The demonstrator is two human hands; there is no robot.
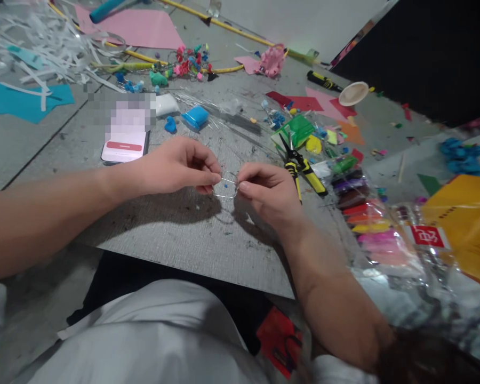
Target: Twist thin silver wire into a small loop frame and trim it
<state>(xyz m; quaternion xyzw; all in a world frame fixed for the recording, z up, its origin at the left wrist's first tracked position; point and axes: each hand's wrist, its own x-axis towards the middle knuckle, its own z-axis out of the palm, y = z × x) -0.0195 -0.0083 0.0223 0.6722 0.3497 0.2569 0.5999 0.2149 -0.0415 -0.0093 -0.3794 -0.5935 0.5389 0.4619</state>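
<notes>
Both my hands meet over the grey board, pinching a thin bent wire (224, 197) that forms a small loop shape between them. My left hand (180, 165) grips it at the left side with thumb and forefinger. From the right, my right hand (270, 192) pinches the other side. Under the wire, a tiny blue speck (225, 186) shows on the board. Pliers with yellow and black handles (300, 166) lie just beyond my right hand. Behind my left hand are a phone (125, 140) and a blue clay packet (196, 117).
Packs of coloured clay (372, 224) and a yellow packet (464, 224) lie at the right. White paper strips (64, 48) and a pink sheet (144, 29) spread at the back left. A cluster of small coloured clay pieces (190, 64) sits at the back.
</notes>
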